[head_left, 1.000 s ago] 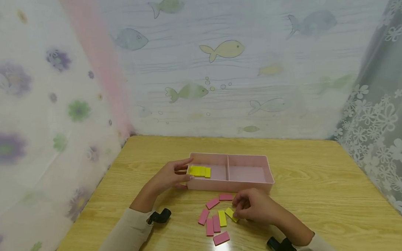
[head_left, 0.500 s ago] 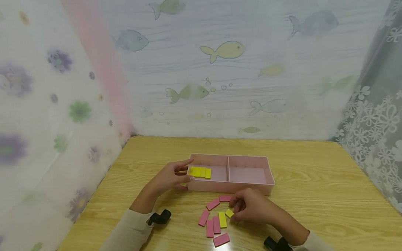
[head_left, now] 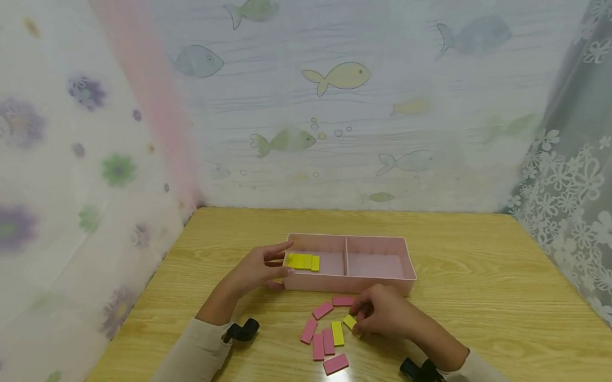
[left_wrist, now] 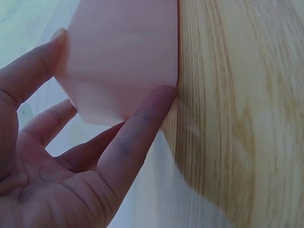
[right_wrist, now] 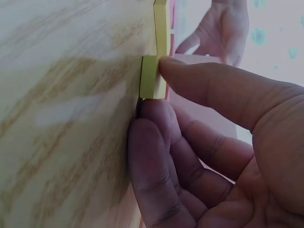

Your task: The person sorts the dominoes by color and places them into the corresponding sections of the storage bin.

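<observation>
My left hand [head_left: 258, 269] holds the left end of a pink two-compartment box [head_left: 316, 283], its thumb and fingers spread around that end. In the left wrist view, fingers [left_wrist: 135, 128] touch the box's pink wall [left_wrist: 123, 42]. At the front of the box, my right hand [head_left: 388, 312] pinches a yellow rectangular block [head_left: 350, 322] lying on the table. The right wrist view shows the thumb on this yellow block [right_wrist: 153, 78] and a fingertip at its end. Another yellow block [head_left: 338, 333] lies just left of it. Several yellow blocks [head_left: 300, 261] lie together in the box's left compartment.
Several pink blocks lie loosely around the yellow ones, among them one at the front [head_left: 335, 364] and one near the box [head_left: 322, 310]. A divider [head_left: 346, 256] splits the box. Behind the wooden table [head_left: 470, 252] hangs a fish-patterned curtain [head_left: 303, 101].
My right hand has shifted slightly left, further over the yellow block, and now covers more of it. The left hand stays on the box.
</observation>
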A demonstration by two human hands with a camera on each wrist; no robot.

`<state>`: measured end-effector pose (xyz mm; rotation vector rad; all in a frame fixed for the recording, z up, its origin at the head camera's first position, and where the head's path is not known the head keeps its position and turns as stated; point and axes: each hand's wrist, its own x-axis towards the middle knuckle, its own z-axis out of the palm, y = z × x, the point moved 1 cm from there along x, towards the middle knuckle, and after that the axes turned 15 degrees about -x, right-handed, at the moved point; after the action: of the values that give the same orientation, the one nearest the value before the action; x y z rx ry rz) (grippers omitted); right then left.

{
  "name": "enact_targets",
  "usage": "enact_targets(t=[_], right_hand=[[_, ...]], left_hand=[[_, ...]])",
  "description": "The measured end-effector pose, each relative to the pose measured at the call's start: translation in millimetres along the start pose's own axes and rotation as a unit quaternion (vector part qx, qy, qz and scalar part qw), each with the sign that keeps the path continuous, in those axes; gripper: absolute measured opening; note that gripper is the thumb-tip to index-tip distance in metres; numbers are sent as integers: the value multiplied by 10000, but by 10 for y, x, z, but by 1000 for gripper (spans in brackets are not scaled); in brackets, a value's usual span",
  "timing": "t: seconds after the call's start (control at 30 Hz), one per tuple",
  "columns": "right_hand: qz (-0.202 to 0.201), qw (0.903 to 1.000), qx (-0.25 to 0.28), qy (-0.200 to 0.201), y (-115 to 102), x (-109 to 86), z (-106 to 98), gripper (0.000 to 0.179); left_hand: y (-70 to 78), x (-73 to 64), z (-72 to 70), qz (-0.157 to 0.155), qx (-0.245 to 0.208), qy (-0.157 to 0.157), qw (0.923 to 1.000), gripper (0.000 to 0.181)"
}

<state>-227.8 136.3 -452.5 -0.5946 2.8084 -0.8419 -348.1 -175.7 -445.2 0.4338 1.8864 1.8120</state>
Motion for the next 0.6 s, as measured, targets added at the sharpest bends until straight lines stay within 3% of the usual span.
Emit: enact_targets(t=[0.6], right_hand=[[-31,9994,-348,83,-25,-16,-11,18]], left_hand=[[11,-8,-8,-20,-88,-29,10000,77]])
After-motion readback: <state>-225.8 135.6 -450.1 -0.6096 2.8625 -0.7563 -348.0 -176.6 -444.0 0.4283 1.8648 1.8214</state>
